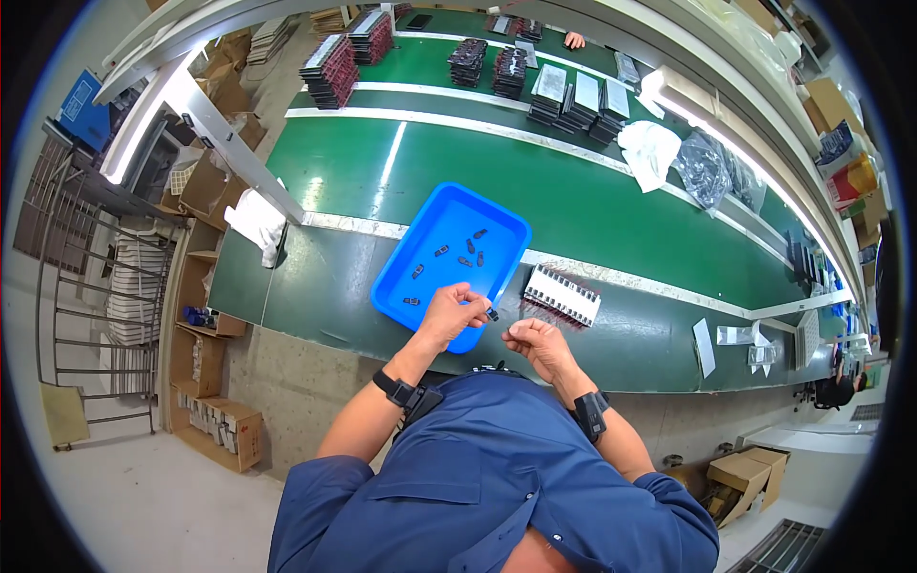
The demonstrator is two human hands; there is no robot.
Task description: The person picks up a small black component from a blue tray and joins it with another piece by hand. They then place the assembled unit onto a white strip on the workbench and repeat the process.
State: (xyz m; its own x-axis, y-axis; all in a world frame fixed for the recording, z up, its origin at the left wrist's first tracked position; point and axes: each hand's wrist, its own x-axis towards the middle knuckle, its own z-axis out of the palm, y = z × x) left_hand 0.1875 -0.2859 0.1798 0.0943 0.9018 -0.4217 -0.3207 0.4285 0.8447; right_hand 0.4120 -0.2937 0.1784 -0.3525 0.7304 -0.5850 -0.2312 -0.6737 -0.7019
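Over the near right edge of a blue plastic tray (457, 208), my left hand (453, 315) is closed in a pinch on a small black part (492, 314) that sticks out past the fingertips. My right hand (542, 346) hovers just to the right of it, thumb and fingertips pressed together; whatever they hold is too small to make out. Several similar small black pieces (417, 271) lie scattered in the tray. Beyond my right hand, a white strip-like holder (564, 295) with dark slots along its edges and reddish material beneath sits on the bench.
Across the green bench (353, 162) stand stacks of dark flat panels (330, 72) and grey-topped stacks (578, 97). White cloth (648, 153) and clear plastic bags (702, 167) lie at the right. A metal frame post (239, 158) rises at left. Another person's hand (574, 40) shows at the far side.
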